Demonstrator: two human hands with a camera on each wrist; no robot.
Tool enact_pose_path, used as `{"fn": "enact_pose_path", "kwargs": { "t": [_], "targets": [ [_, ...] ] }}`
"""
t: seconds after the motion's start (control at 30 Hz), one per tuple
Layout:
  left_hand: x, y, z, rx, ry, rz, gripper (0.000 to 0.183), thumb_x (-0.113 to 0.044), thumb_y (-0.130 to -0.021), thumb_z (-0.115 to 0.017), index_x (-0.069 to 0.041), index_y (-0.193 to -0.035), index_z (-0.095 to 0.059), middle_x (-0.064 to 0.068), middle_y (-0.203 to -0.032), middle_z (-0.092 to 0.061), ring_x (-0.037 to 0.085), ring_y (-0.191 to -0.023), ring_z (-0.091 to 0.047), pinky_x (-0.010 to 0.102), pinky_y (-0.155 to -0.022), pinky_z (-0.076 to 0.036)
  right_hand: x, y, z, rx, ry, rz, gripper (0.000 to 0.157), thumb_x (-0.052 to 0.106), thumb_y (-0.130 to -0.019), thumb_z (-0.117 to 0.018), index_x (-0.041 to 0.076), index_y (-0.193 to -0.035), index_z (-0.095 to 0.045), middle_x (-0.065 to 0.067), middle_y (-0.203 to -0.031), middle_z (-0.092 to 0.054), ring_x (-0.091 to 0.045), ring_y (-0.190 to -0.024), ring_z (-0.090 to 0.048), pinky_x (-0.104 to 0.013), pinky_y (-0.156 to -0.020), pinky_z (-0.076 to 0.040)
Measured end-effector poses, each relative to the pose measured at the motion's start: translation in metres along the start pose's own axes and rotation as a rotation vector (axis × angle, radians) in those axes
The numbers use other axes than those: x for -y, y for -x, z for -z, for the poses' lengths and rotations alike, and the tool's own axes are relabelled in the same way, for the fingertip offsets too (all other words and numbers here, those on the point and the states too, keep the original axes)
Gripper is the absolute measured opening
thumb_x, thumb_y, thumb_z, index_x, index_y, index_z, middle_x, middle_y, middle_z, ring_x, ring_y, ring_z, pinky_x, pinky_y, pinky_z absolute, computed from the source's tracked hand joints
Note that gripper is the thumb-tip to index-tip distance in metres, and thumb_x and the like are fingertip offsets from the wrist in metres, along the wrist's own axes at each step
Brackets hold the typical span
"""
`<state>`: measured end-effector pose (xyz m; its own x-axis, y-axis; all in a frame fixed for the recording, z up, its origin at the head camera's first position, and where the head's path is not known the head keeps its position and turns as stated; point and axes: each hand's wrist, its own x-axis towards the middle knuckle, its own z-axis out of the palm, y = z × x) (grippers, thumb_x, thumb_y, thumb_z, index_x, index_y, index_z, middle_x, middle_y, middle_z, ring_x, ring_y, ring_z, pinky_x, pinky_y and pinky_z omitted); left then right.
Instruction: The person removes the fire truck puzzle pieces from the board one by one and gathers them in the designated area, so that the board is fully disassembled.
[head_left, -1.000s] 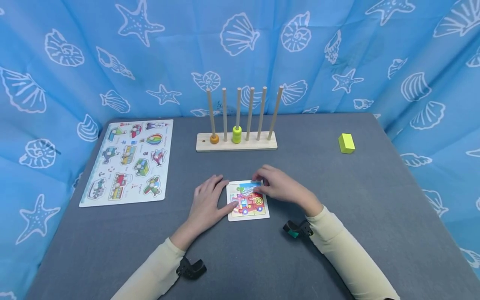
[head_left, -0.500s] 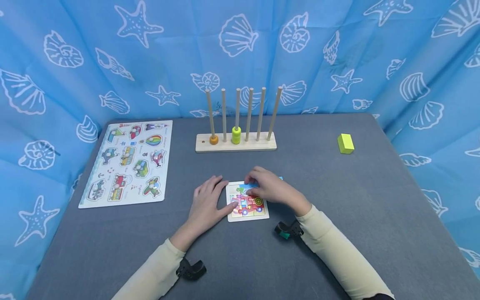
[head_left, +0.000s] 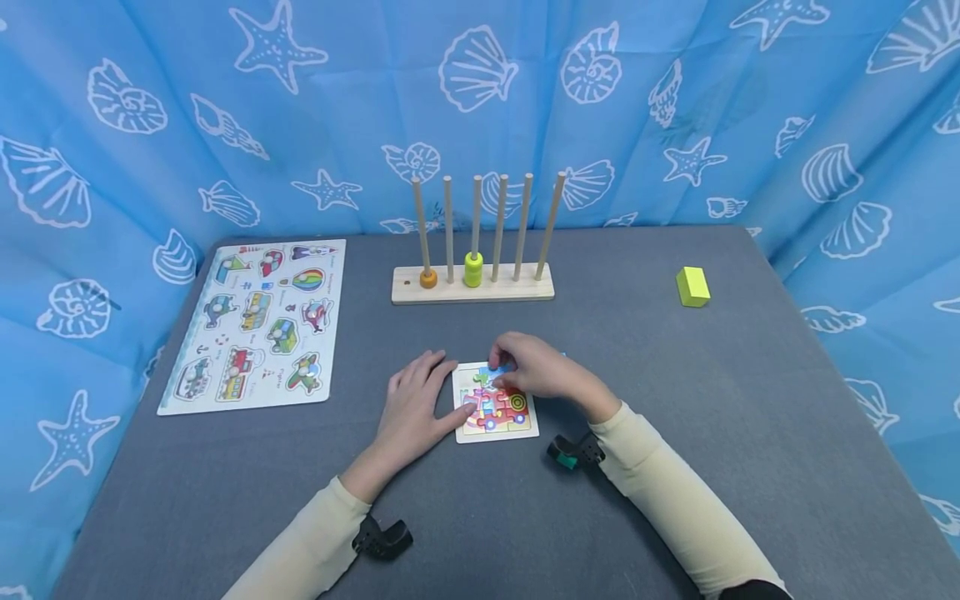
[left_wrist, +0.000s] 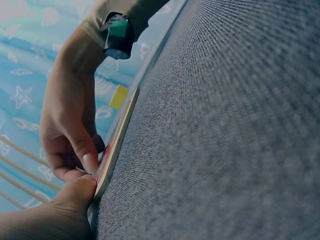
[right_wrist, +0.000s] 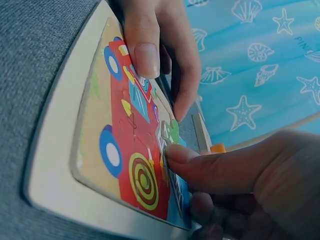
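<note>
Grey table (head_left: pixel 480 517) rims the puzzle (head_left: pixel 495 419), probably all round.

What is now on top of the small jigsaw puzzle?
The left hand has its thumb on the jigsaw puzzle; the right hand has thumb and fingers over its far side. Whatever lies directly under them is covered.

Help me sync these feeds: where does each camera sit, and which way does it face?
Head: on the head, facing forward and down at the puzzle; left hand, right hand and sleeves show.
Left wrist: on that wrist, facing along the tabletop past the left thumb to the right hand.
Right wrist: on that wrist, facing across the puzzle past the right thumb to the left hand.
Shared: both wrist views show both hands and the curtain.
</note>
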<state>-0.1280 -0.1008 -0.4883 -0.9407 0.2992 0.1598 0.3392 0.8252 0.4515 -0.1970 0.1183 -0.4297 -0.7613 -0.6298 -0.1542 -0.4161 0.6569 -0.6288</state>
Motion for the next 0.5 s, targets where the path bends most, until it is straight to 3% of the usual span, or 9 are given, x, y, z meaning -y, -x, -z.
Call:
{"fn": "enact_pose_path", "kwargs": {
  "t": [0.27, 0.5],
  "targets": [
    [0.000, -0.001, 0.000, -0.002, 0.000, 0.002, 0.069, -0.061, -0.085, -0.059, -0.019, -0.139, -0.049, 0.008, -0.147, -0.041, 0.028, -0.140, -0.031, 0.052, -0.106, -0.023, -0.001, -0.006, 0.001, 0.046, -0.032, -0.018, 0.016, 0.012, -0.088, -0.069, 0.007, -0.102, -0.062, -0.002, -0.092, -0.058, -0.013, -0.082, -0.054, -0.029, -0.072, -0.046],
    [-0.001, 0.000, 0.000, -0.002, -0.002, 0.008, 0.070, -0.062, -0.084, -0.059, -0.019, -0.139, -0.048, 0.008, -0.147, -0.041, 0.028, -0.140, -0.031, 0.052, -0.106, -0.023, 0.003, -0.016, 0.007, 0.100, -0.015, -0.048, 0.009, 0.017, -0.095, -0.060, 0.010, -0.090, -0.065, 0.000, -0.082, -0.061, -0.012, -0.072, -0.054, -0.028, -0.065, -0.044]
  ]
}}
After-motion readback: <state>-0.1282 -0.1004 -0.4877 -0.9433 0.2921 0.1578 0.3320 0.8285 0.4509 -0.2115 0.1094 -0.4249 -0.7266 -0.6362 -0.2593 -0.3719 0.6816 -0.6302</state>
